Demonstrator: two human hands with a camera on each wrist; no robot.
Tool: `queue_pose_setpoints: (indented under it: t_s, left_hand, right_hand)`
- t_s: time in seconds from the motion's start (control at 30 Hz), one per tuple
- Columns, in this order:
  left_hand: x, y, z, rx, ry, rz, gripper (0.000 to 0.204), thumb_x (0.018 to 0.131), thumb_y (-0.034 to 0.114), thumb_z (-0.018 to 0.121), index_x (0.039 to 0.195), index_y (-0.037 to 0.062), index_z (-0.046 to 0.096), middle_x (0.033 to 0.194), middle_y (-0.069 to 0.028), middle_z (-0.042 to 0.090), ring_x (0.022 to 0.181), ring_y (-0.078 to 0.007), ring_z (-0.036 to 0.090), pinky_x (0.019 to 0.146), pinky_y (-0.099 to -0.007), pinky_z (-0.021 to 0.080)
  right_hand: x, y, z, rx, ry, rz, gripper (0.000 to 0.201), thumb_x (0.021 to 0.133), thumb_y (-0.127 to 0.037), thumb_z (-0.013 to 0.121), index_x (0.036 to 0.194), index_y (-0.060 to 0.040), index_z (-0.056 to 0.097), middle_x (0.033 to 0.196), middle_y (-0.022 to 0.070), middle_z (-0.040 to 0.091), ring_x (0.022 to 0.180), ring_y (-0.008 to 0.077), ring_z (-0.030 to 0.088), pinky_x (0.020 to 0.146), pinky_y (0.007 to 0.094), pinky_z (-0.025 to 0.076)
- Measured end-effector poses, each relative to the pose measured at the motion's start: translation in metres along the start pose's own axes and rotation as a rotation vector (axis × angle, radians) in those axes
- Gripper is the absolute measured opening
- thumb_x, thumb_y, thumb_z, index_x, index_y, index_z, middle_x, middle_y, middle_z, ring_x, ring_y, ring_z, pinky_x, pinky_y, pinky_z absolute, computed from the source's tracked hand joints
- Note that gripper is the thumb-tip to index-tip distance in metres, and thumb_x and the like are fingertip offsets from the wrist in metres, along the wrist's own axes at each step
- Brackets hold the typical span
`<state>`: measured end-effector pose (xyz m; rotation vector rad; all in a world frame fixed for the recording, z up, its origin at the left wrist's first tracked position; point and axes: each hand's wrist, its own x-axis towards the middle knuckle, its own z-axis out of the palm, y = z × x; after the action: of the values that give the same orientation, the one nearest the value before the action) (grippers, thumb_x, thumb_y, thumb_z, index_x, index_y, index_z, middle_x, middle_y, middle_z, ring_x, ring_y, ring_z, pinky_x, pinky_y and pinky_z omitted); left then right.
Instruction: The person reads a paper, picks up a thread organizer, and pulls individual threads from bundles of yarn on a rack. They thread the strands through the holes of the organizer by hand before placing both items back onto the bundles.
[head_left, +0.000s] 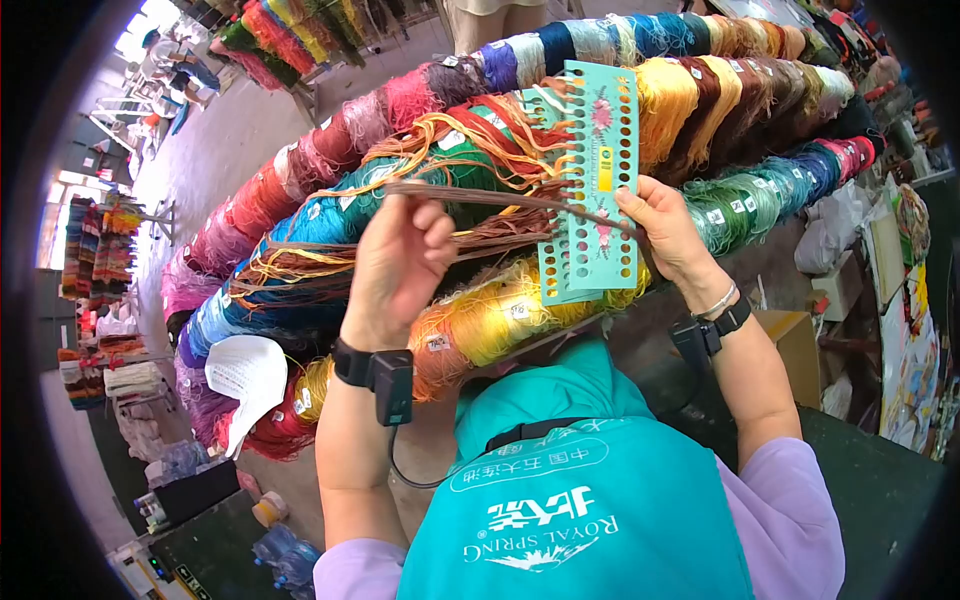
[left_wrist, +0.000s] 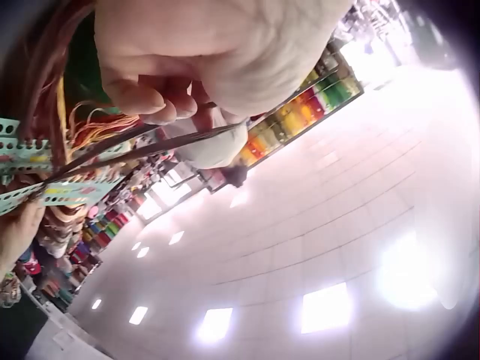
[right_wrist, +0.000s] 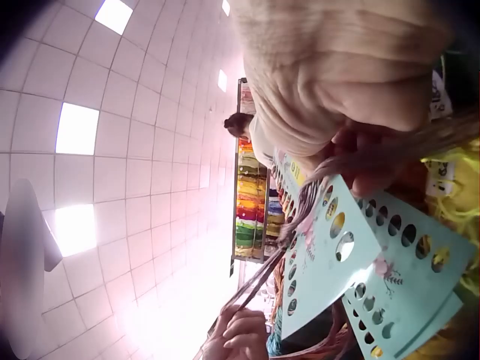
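A strand of brown embroidery thread (head_left: 500,198) stretches between both hands. Its left end is pinched by my left hand (head_left: 402,258), between thumb and fingertips with the other fingers curled. My right hand (head_left: 668,225) grips the right edge of a teal punched thread card (head_left: 603,120), its thumb on the front. In the right wrist view, the brown thread (right_wrist: 304,210) runs through a hole in the card and back under the right hand. Other teal cards (right_wrist: 409,262) lie behind it, with orange, yellow and brown threads (head_left: 470,135) looped from their holes.
Rows of labelled thread hanks (head_left: 240,235) in many colours lie beneath and around the hands. A white cap (head_left: 245,375) rests on them at the left. A cardboard box (head_left: 788,350) stands at the right, and more hanks (head_left: 105,245) hang at far left.
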<state>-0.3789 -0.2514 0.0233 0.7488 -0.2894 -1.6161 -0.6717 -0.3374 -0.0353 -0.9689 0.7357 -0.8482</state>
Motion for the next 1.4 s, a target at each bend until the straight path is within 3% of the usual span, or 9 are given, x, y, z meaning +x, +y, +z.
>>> queue_pose_setpoints:
  t_s: [0.17,0.33,0.43,0.7,0.87,0.97,1.1,1.27,1.4]
  left_hand:
    - [-0.033,0.055,-0.041,-0.263,-0.224,0.130,0.030,0.104,0.036,0.045,0.100,0.0082,0.056,0.070,0.0036,0.035,0.060,-0.0074,0.034,0.051,-0.0203,0.033]
    - [-0.067,0.072,-0.054,0.046,0.012,0.241,0.033,0.105,0.038,0.043,0.086,0.0117,0.049,0.067,0.0038,0.033,0.057,-0.0069,0.032,0.049,-0.0211,0.029]
    - [-0.091,0.096,-0.082,0.377,0.230,0.542,0.042,0.105,0.040,0.043,0.072,0.0159,0.036,0.062,0.0053,0.028,0.049,-0.0065,0.024,0.045,-0.0225,0.021]
    - [-0.116,0.106,-0.118,0.451,0.328,0.347,0.037,0.104,0.033,0.046,0.073,0.0152,0.038,0.062,0.0060,0.028,0.050,-0.0046,0.027,0.044,-0.0212,0.023]
    - [-0.131,0.094,-0.090,1.233,0.375,-0.024,0.039,0.101,0.024,0.049,0.132,0.0004,0.052,0.079,-0.0046,0.064,0.056,-0.0062,0.055,0.051,-0.0171,0.040]
    - [-0.131,0.089,-0.096,1.420,0.418,-0.052,0.031,0.097,0.024,0.057,0.110,-0.0033,0.065,0.073,-0.0051,0.066,0.056,-0.0081,0.059,0.051,-0.0204,0.044]
    - [-0.122,0.079,-0.078,1.413,0.176,-0.030,0.025,0.094,0.018,0.060,0.095,-0.0043,0.069,0.072,-0.0039,0.064,0.059,-0.0075,0.058,0.053,-0.0224,0.046]
    - [-0.073,0.021,-0.072,1.209,-0.278,0.069,0.030,0.098,0.021,0.058,0.113,-0.0023,0.068,0.100,-0.0061,0.070,0.083,-0.0080,0.061,0.074,-0.0246,0.050]
    - [-0.032,-0.022,-0.044,1.112,-0.260,-0.076,0.043,0.097,0.026,0.059,0.126,-0.0055,0.060,0.097,-0.0063,0.068,0.074,-0.0085,0.061,0.062,-0.0244,0.050]
  right_hand:
    - [-0.002,-0.001,-0.015,-0.066,0.007,0.012,0.019,0.099,-0.015,0.057,0.111,-0.0006,0.061,0.100,0.0044,0.069,0.086,0.0072,0.066,0.077,0.0252,0.056]
    - [0.006,0.003,-0.003,-0.139,0.076,-0.082,0.016,0.099,-0.016,0.057,0.104,-0.0022,0.063,0.091,0.0016,0.068,0.075,0.0048,0.062,0.066,0.0223,0.053]
    - [0.004,-0.008,-0.014,-0.159,0.078,-0.028,0.017,0.099,-0.017,0.057,0.104,-0.0012,0.063,0.091,0.0003,0.068,0.075,0.0041,0.061,0.068,0.0210,0.051]
    - [0.006,-0.002,-0.008,-0.355,0.070,-0.102,0.019,0.098,-0.020,0.060,0.103,-0.0016,0.063,0.087,-0.0029,0.063,0.075,0.0028,0.055,0.068,0.0204,0.046]
    - [0.007,0.006,-0.011,-0.522,0.137,-0.046,0.017,0.098,-0.021,0.061,0.099,-0.0039,0.059,0.086,-0.0018,0.063,0.071,0.0027,0.054,0.062,0.0195,0.045]
    - [0.003,0.003,-0.001,-0.424,0.202,-0.015,0.016,0.096,-0.017,0.062,0.096,-0.0020,0.057,0.086,0.0029,0.065,0.072,0.0065,0.060,0.061,0.0220,0.051]
    - [0.006,0.007,0.008,-0.241,0.275,-0.034,0.018,0.093,-0.011,0.065,0.104,0.0003,0.056,0.089,0.0070,0.069,0.075,0.0108,0.067,0.064,0.0245,0.057]
    - [0.002,0.008,0.011,-0.143,0.198,0.058,0.013,0.093,-0.011,0.065,0.101,-0.0019,0.061,0.094,0.0057,0.070,0.077,0.0099,0.068,0.067,0.0262,0.059]
    - [-0.002,0.007,0.027,-0.077,0.164,0.009,0.015,0.094,-0.011,0.064,0.104,-0.0010,0.061,0.098,0.0072,0.070,0.081,0.0110,0.068,0.073,0.0277,0.058]
